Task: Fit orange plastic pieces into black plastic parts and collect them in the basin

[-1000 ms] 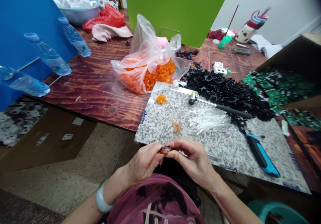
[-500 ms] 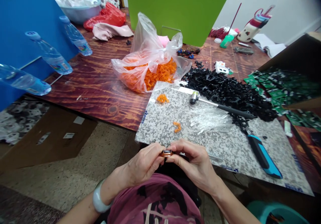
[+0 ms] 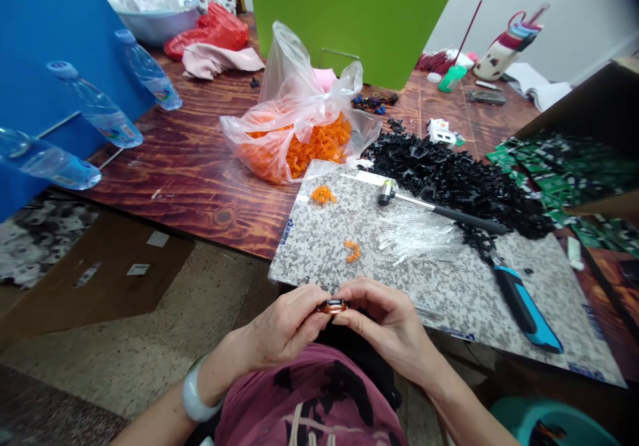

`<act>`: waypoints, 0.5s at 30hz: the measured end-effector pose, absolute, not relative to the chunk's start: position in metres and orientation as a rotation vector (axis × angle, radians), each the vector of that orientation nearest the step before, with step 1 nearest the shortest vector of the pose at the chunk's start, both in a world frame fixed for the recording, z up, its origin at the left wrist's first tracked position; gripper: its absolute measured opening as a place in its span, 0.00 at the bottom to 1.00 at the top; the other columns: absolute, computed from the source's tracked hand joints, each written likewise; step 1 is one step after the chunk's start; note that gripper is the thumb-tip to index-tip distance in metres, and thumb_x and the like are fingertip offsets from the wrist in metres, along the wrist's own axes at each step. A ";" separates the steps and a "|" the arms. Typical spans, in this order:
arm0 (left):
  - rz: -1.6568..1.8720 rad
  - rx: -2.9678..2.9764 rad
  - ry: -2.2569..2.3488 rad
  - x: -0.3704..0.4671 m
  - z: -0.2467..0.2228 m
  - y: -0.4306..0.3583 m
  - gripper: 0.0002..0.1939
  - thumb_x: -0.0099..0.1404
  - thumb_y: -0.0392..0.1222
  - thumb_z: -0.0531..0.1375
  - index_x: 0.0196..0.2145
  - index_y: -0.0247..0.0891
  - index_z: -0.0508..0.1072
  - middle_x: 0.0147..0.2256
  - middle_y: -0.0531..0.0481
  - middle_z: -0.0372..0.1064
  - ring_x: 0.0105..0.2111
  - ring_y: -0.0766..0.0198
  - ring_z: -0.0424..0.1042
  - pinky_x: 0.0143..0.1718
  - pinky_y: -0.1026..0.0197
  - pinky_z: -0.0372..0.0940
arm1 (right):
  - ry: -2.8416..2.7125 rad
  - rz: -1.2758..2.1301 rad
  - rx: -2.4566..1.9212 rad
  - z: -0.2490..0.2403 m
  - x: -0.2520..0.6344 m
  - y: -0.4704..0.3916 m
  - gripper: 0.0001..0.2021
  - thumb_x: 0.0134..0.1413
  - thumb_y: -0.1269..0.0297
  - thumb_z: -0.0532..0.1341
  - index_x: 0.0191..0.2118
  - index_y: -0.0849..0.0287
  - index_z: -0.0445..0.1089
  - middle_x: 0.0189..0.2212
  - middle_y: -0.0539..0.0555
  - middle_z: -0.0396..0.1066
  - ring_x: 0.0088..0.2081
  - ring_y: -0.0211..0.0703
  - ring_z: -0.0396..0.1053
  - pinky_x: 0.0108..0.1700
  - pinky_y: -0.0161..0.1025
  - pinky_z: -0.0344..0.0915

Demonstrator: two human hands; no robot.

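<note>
Between the fingertips of both hands is a small orange and black plastic part, just off the front edge of the speckled board. My left hand pinches its left end, and my right hand grips the right end with thumb and forefinger. Part of the piece is hidden by the fingers. Ahead of the hands lie an orange clear piece and a small heap of orange pieces. Thin clear strips are spread to the right of these.
A small hammer rests by a heap of black parts. Blue-handled pliers lie on the right. Behind stands a plastic bag of orange parts. Green circuit boards spill from a box. A teal bucket is below right.
The fingers have shifted slightly around the small part, showing a little more of its left end. Nothing on the board has moved.
</note>
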State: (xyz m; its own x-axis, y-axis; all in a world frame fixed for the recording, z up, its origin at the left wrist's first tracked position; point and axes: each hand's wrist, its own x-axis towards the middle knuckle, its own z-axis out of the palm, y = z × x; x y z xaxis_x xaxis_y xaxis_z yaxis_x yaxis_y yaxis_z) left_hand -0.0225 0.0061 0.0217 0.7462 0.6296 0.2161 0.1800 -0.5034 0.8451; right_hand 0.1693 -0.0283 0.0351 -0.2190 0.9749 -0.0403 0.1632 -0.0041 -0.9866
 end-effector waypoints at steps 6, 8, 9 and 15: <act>0.642 2.093 0.613 -0.023 0.021 0.005 0.11 0.71 0.39 0.43 0.37 0.36 0.63 0.29 0.49 0.63 0.28 0.64 0.61 0.30 0.64 0.60 | -1.431 1.400 -1.235 0.039 0.167 -0.027 0.07 0.53 0.60 0.64 0.36 0.57 0.72 0.34 0.54 0.71 0.35 0.40 0.69 0.37 0.36 0.68; 0.659 2.113 0.610 -0.023 0.020 0.006 0.12 0.72 0.39 0.43 0.37 0.36 0.63 0.29 0.49 0.63 0.28 0.64 0.61 0.29 0.64 0.60 | -1.429 1.385 -1.252 0.039 0.166 -0.028 0.06 0.53 0.61 0.64 0.35 0.57 0.72 0.34 0.53 0.71 0.36 0.41 0.69 0.37 0.36 0.68; 0.669 2.121 0.611 -0.023 0.020 0.006 0.12 0.72 0.40 0.42 0.37 0.36 0.63 0.28 0.49 0.63 0.28 0.64 0.61 0.29 0.64 0.60 | -1.439 1.366 -1.265 0.039 0.166 -0.028 0.06 0.53 0.61 0.64 0.34 0.57 0.72 0.34 0.53 0.71 0.36 0.41 0.69 0.37 0.36 0.67; 0.725 2.171 0.616 -0.022 0.018 0.006 0.17 0.72 0.42 0.41 0.34 0.36 0.64 0.26 0.49 0.62 0.26 0.64 0.60 0.28 0.63 0.59 | -1.569 1.204 -1.258 0.036 0.166 -0.030 0.05 0.54 0.63 0.63 0.35 0.58 0.71 0.31 0.52 0.71 0.32 0.39 0.67 0.34 0.36 0.63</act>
